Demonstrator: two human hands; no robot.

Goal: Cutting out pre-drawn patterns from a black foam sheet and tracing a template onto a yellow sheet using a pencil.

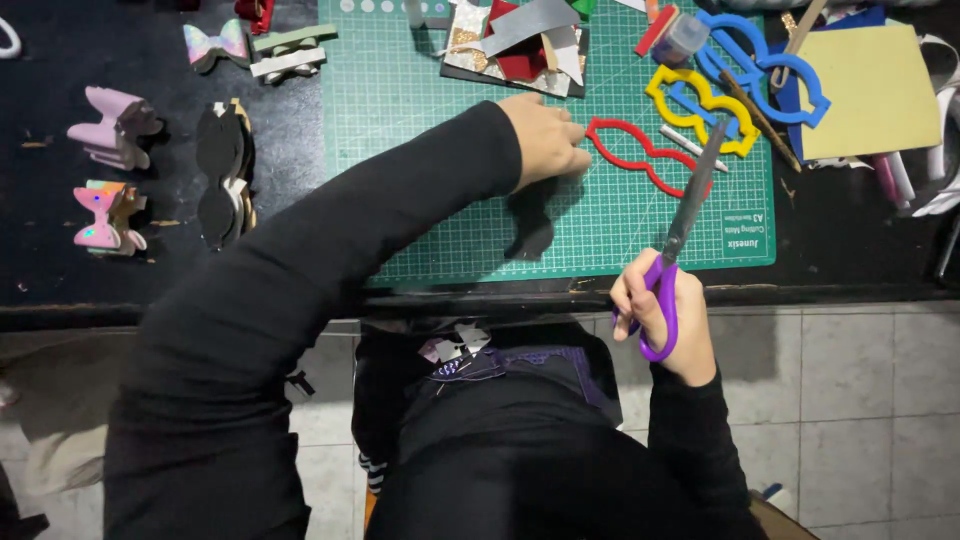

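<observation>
Left hand (545, 140): reaches across the green cutting mat (420, 170), fingers curled and pressed down near the mat's middle; a black piece (535, 215) lies on the mat just below the hand, and whether the hand pinches anything cannot be told.

Right hand (660, 315): at the table's near edge, closed through the purple handles of scissors (685, 235); the blades are shut and point up over the mat's near right part.

Red template (640, 155): outline shape, flat on the mat, just right of the left hand's fingertips.

Yellow template (700, 105) and blue template (765, 65): at the mat's far right corner, overlapping.

Yellow sheet (870, 90): off the mat, at the table's far right.

Scrap pile (520, 45): glitter, red and grey pieces at the mat's far edge.

Pink bows (110, 170): near the table's left edge.

Black bow pieces (222, 170): stacked between the bows and the mat's left edge.
</observation>
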